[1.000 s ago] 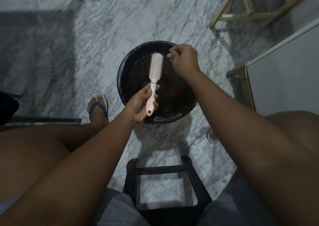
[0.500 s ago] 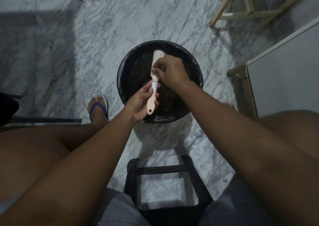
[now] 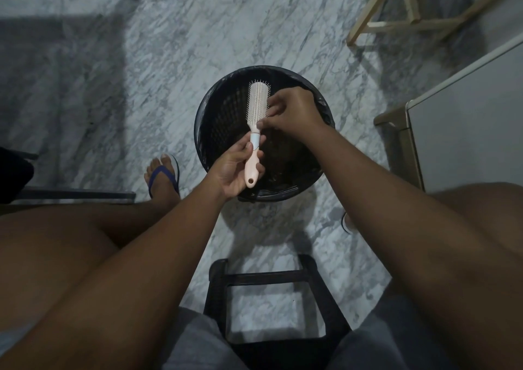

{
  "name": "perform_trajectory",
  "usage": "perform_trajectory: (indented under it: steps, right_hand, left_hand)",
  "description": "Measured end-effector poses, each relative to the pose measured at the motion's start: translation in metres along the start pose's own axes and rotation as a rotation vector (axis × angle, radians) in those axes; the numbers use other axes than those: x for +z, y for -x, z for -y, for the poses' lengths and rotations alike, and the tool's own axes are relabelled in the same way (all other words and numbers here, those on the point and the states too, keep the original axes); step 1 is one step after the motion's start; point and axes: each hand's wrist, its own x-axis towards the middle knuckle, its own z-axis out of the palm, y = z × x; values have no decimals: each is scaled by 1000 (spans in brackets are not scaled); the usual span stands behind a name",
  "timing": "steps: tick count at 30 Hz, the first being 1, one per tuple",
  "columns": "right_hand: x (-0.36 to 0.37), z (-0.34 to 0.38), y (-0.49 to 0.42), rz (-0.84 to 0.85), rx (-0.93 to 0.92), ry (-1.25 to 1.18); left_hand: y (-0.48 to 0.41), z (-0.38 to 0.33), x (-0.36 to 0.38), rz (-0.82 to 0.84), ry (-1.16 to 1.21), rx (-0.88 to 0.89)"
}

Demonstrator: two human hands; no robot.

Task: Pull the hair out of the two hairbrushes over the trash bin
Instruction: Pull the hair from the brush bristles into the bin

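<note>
Right hand [image 3: 294, 112] uncovered hairbrush [image 3: 257, 101] above marble floor [image 3: 169, 72].

You're sitting in a home, looks like: marble floor [image 3: 212, 30] running everywhere, a flip-flop [image 3: 161, 172] hanging on your foot, pale wooden furniture legs [image 3: 364, 21] standing nearby, and a bag-lined trash bin [image 3: 223, 120] sitting before you.

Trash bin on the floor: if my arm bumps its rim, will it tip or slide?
Probably slides rather than tips: the trash bin looks wide and sits on smooth marble floor. Its perforated walls suggest light plastic, so a bump would likely shift it. The bag over its rim looks floppy.
</note>
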Motion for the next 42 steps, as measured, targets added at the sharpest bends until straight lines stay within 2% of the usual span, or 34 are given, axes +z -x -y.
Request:
perform_trajectory:
  steps: [6,10,12,14,17,23,27,28,30,32,34,38,42]
  right_hand:
    - [-5,0,-4,13,53,-154]
    - [-7,6,-7,-180,218,-444]
    - [-8,7,-8,-122,289,-553]
    - [-9,6,-5,57,302,-605]
    - [-9,-2,-1,218,201,-552]
    - [-25,-2,-8,220,42,-244]
    - [-29,-11,-26,-105,115,-212]
    - [-28,-13,-29,-130,154,-215]
    - [-24,-14,-29,-15,185,-208]
    - [-20,-10,-22,160,79,-121]
    - [-18,-6,-16,221,-29,-46]
    - [-23,-8,-19,71,-90,15]
    - [-30,-18,-29,-230,69,-175]
  left_hand:
    - [4,-4,2,37,81,-12]
    - [4,-3,0,65,90,-22]
    - [5,-3,-1,65,102,-22]
    - [5,-3,-1,65,99,-23]
    - [6,-3,1,66,45,-43]
    - [11,0,-13,85,35,-38]
    - [11,-4,-16,121,28,-55]
    - [11,-4,-16,115,32,-55]
    - [11,-4,-13,93,33,-56]
    - [11,-2,-9,68,16,-71]
    - [12,-3,-8,49,-11,-87]
    - [16,-5,-13,35,-52,-102]
    - [16,-2,-14,60,-41,-122]
